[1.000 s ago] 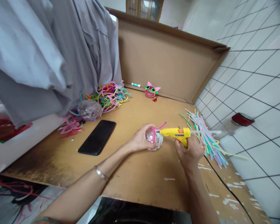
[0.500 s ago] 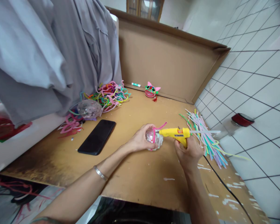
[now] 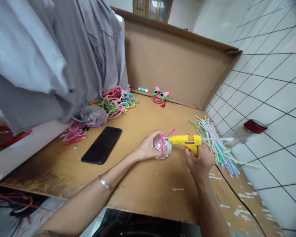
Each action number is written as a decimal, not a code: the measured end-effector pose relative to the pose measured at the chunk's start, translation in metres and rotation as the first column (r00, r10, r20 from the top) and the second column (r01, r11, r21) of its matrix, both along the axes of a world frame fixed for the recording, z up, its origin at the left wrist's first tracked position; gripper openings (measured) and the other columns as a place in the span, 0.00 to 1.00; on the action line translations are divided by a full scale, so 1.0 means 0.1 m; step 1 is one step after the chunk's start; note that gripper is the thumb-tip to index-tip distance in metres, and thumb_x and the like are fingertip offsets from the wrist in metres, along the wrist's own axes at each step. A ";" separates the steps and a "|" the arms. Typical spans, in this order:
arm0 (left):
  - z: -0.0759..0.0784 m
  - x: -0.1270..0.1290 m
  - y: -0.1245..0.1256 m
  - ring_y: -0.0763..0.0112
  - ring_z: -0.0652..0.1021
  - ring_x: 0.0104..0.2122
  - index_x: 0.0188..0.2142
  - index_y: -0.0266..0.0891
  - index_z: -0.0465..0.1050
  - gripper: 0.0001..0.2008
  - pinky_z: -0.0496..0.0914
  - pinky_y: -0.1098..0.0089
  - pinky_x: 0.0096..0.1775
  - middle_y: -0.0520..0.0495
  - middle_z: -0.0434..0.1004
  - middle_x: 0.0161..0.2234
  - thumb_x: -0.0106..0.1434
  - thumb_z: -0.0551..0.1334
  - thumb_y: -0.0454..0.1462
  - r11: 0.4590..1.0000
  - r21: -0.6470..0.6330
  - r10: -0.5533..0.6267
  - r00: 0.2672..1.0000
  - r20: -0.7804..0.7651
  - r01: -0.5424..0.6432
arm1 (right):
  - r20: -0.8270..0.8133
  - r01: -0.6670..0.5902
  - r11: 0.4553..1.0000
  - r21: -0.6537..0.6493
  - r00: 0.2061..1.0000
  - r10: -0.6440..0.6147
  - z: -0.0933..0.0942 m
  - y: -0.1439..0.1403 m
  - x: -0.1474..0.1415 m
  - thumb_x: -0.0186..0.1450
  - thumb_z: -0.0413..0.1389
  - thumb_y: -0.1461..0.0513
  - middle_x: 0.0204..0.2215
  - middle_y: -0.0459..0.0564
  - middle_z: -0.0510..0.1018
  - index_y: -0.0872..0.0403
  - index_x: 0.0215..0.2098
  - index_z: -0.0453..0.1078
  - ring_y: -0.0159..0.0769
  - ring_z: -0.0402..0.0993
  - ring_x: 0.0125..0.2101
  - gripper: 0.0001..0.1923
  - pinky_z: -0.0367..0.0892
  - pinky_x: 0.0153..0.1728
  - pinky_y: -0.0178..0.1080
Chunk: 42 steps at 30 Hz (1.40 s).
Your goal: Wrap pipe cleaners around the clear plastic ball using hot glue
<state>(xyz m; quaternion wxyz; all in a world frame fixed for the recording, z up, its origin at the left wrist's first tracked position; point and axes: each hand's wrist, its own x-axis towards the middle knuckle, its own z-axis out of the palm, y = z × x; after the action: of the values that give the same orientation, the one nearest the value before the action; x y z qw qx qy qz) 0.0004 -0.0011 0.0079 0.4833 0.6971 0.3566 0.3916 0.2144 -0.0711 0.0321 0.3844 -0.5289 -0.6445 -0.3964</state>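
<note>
My left hand (image 3: 149, 146) is closed around a clear, rounded plastic piece (image 3: 159, 142) above the middle of the table. A pink pipe cleaner (image 3: 162, 144) runs across this piece, and its free end sticks out to the upper right. In my right hand (image 3: 199, 158) is a yellow glue gun (image 3: 184, 140), gripped by its handle. Its nozzle points left at the pink strip, close to it or touching; I cannot tell which. A translucent glue stick (image 3: 217, 139) protrudes from the gun's back.
A black phone (image 3: 102, 144) lies left. Tangled coloured pipe cleaners (image 3: 118, 100) and a clear plastic ball (image 3: 93, 115) sit behind it. Straight pipe cleaners (image 3: 219, 148) and a red-lidded jar (image 3: 246, 130) are right. A decorated animal head (image 3: 159, 95) stands before the cardboard (image 3: 172, 59). A black cable (image 3: 239, 197) trails rightward.
Almost nothing differs. The whole view has shifted very slightly, and both hands keep their grips, with the glue gun's nozzle still at the pink strip.
</note>
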 end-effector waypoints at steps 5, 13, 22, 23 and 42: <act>0.00 0.00 0.01 0.59 0.77 0.43 0.53 0.42 0.66 0.37 0.71 0.59 0.48 0.46 0.76 0.43 0.41 0.73 0.35 1.000 0.015 0.005 1.000 -0.018 -0.005 | -0.010 0.028 1.000 -0.009 1.000 -0.028 0.00 -0.01 0.01 0.60 0.56 0.63 0.23 0.46 0.72 0.51 0.30 0.63 0.36 0.70 0.25 0.05 0.62 0.28 0.37; 0.00 0.00 0.01 0.60 0.77 0.43 0.53 0.42 0.66 0.37 0.71 0.60 0.49 0.47 0.76 0.43 0.41 0.73 0.35 1.000 0.003 -0.008 0.999 -0.033 0.008 | 0.057 -0.006 1.000 0.014 0.998 0.006 0.01 0.00 -0.01 0.61 0.56 0.64 0.22 0.44 0.70 0.51 0.33 0.65 0.35 0.68 0.23 0.04 0.61 0.28 0.37; -0.02 0.00 0.02 0.58 0.77 0.45 0.53 0.41 0.66 0.38 0.71 0.60 0.49 0.44 0.75 0.46 0.41 0.74 0.35 1.000 0.013 -0.006 1.000 -0.030 0.006 | 0.022 -0.024 1.000 0.007 0.999 0.024 0.02 0.00 0.00 0.61 0.57 0.65 0.23 0.45 0.71 0.52 0.33 0.65 0.36 0.69 0.25 0.04 0.61 0.28 0.37; -0.02 0.00 0.02 0.58 0.77 0.45 0.53 0.41 0.65 0.38 0.71 0.59 0.49 0.44 0.75 0.46 0.41 0.74 0.35 1.000 0.008 -0.006 1.000 -0.027 0.006 | 0.022 -0.022 1.000 0.007 1.000 0.022 0.01 0.00 0.00 0.61 0.57 0.65 0.23 0.45 0.71 0.52 0.33 0.65 0.36 0.69 0.25 0.04 0.61 0.28 0.37; 0.00 0.00 0.01 0.58 0.77 0.46 0.53 0.41 0.65 0.38 0.70 0.59 0.51 0.44 0.76 0.48 0.41 0.74 0.34 1.000 0.002 -0.007 1.000 -0.014 0.007 | 0.007 -0.021 0.999 -0.034 1.000 0.021 -0.02 0.00 0.01 0.61 0.56 0.64 0.23 0.46 0.71 0.52 0.33 0.66 0.36 0.69 0.26 0.02 0.61 0.29 0.37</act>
<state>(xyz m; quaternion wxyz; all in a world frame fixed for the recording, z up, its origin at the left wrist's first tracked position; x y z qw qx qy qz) 0.0002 0.0000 0.0076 0.4816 0.7015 0.3572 0.3852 0.2158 -0.0710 0.0301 0.3773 -0.5269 -0.6581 -0.3833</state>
